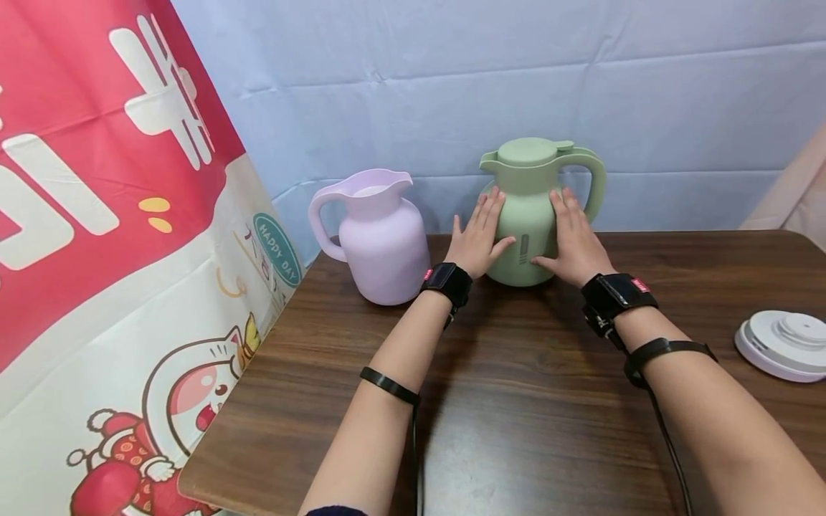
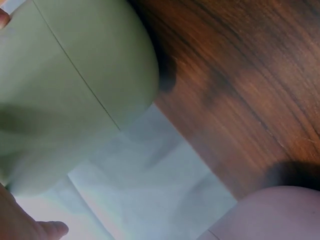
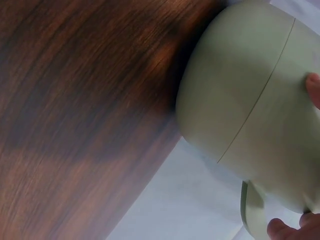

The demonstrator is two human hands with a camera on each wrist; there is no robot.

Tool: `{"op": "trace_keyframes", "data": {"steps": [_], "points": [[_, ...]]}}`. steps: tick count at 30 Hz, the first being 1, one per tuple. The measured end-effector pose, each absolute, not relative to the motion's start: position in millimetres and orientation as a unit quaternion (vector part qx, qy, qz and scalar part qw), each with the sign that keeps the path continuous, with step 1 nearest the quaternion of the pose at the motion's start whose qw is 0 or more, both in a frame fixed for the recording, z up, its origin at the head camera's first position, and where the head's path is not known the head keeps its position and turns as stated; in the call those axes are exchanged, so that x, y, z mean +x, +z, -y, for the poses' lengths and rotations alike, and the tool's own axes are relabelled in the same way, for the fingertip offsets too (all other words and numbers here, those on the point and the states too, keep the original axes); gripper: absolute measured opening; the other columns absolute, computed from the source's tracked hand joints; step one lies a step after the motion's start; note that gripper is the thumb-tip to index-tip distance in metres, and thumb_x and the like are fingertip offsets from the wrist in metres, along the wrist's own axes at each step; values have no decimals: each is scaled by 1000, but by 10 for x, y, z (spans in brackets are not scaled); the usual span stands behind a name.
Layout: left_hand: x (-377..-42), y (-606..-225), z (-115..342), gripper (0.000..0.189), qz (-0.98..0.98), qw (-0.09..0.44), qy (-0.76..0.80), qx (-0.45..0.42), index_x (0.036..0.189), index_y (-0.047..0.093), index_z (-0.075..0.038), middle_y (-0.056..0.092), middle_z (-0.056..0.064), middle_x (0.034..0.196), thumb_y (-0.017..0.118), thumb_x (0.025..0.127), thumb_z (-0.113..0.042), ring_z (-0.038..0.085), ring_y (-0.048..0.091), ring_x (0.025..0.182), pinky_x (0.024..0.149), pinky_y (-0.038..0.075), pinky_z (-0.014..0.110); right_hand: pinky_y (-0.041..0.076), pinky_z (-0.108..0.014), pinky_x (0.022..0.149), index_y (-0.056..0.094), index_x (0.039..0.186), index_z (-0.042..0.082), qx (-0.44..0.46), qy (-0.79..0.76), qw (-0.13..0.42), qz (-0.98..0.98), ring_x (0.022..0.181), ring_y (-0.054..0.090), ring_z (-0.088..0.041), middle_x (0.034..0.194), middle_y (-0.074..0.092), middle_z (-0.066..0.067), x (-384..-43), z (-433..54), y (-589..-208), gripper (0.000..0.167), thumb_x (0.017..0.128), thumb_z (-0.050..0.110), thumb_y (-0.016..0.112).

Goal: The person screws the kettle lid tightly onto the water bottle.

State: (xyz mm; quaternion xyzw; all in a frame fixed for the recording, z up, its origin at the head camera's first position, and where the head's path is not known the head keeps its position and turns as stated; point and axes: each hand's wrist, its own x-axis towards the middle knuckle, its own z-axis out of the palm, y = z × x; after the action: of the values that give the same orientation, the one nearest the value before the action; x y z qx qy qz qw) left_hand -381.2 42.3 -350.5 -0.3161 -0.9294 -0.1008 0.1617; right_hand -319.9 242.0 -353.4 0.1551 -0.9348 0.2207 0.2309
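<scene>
A green thermos jug with its lid on stands near the back edge of the table, spout to the left and handle to the right. My left hand lies along the jug's left side, fingers extended upward and thumb toward its front. On the opposite side my right hand touches the body below the handle, its fingers also fairly straight. To the left is a lilac jug with an open top and its handle facing left. The right wrist view shows the green jug's handle past the fingertips.
A round white and lilac lid lies at the right of the brown wooden table. Behind the table hangs a pale blue cloth. A red and white printed banner borders the left side.
</scene>
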Motion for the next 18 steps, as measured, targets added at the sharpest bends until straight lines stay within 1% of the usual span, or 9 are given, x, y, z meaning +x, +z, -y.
{"op": "trace_keyframes", "data": {"steps": [6,10,18], "points": [[-3851,-3470,-455,80,934,157,-95,-305,150,-17,-26,-22,-12,154,36,97,-55,1,-24,135,111,7,58,15,-56,110,0,152,4,148,218,234,936,141,5,-41,155,-1,-24,-3239,-2417,-3524,114,74,11,83],[-3842,-3448,-488,80,940,157,-77,-293,150,-16,-25,-20,-11,155,36,97,-55,3,-22,136,112,5,56,17,-56,109,-1,152,4,145,216,234,937,141,5,-41,155,-1,-24,-3267,-2424,-3533,115,74,11,83],[-3808,-3381,-573,81,951,161,-24,-262,150,-15,-22,-20,-8,155,36,97,-55,7,-17,140,114,3,50,22,-60,105,-5,152,5,131,210,229,941,140,6,-43,155,-4,-24,-3323,-2446,-3528,116,75,11,82]]}}
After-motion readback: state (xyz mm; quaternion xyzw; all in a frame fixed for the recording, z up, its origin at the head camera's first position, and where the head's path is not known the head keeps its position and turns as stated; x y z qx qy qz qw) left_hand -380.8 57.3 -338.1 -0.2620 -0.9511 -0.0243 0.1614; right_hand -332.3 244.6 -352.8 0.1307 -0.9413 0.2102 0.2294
